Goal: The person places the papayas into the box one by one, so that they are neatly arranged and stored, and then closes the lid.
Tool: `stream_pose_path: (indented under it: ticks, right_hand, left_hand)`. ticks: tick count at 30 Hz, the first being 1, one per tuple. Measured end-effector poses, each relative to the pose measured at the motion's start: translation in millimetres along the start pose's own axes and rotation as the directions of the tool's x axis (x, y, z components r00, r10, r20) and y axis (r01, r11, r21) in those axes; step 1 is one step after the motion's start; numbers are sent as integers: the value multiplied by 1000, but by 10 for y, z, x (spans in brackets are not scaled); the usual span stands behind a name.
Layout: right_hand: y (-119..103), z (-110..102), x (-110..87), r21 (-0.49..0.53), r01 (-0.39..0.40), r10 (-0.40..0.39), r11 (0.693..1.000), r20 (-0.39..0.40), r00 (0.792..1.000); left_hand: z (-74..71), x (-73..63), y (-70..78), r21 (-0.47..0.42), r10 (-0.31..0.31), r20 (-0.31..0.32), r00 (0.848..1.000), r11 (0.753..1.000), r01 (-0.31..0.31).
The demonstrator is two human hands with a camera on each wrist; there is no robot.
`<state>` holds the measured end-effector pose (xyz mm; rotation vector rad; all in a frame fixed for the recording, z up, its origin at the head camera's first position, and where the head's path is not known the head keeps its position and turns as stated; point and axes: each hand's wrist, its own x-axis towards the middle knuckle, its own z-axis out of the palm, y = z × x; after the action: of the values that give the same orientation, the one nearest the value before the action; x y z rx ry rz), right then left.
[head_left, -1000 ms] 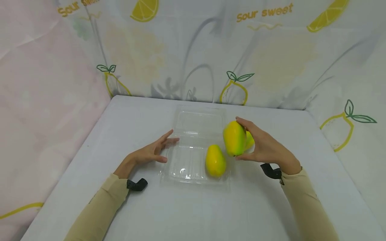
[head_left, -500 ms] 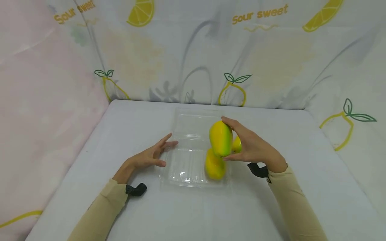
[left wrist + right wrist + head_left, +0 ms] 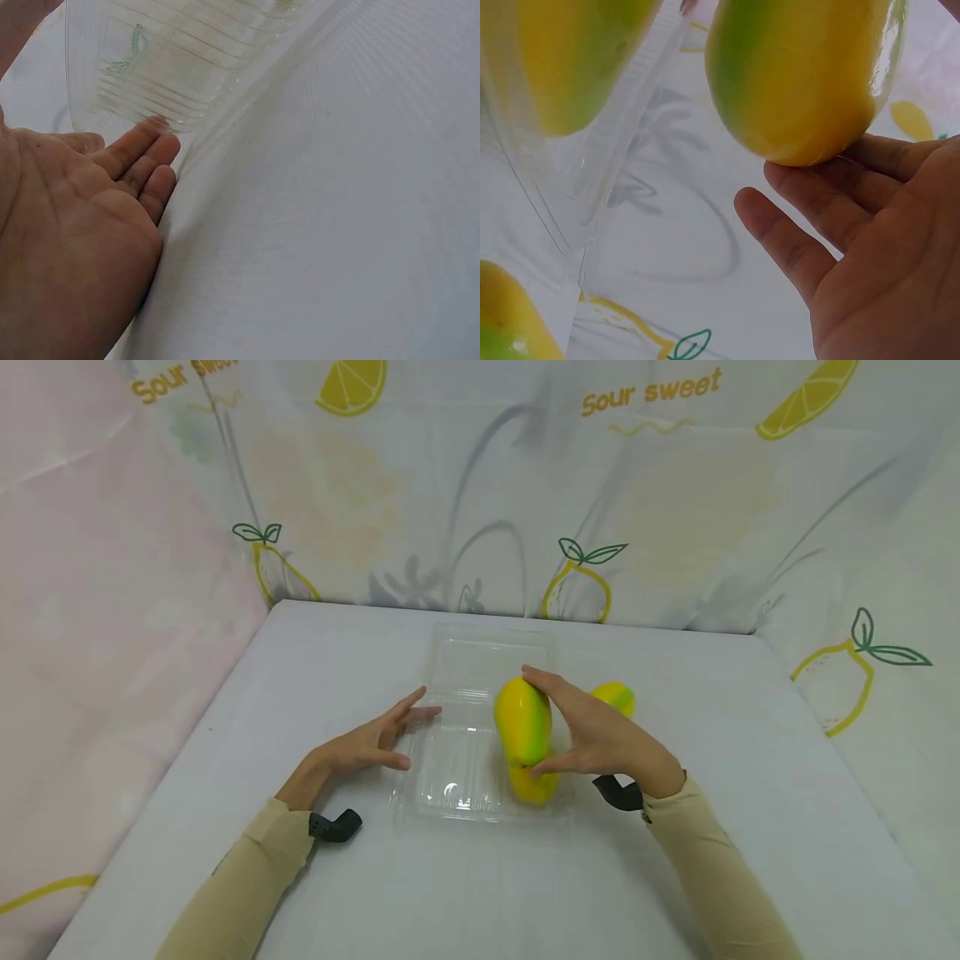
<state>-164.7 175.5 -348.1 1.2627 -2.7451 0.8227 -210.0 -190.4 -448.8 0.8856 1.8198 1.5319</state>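
My right hand grips a yellow-green mango between thumb and fingers, above the clear plastic clamshell box. In the right wrist view, the fingertips sit against one end of this mango. A second mango lies in the right side of the box's base, partly hidden by the held one. My left hand is at the box's left side, fingers spread and relaxed. Seen from the left wrist, its fingertips are close to the ribbed box wall; whether they touch it I cannot tell.
A third mango lies on the white table to the right of the box, behind my right hand. The box's lid lies folded back, away from me. Printed cloth hangs along the table's back edge.
My right hand has carried the held mango leftward, from right of the box to over its base, and slightly lower. My left hand stays about where it was.
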Motion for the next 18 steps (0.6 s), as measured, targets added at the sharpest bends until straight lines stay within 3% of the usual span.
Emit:
stream_pose_path:
  ticks: [6,18]
  right_hand:
    - [-1,92,37,-36,-11,13,999,47,999]
    - [-68,273,101,-19,-111,112,994,134,985]
  left_hand:
    - [-2,16,-9,0,1,0,1000,1000,-1]
    - [4,10,12,-4,-22,-12,1000,1000,22]
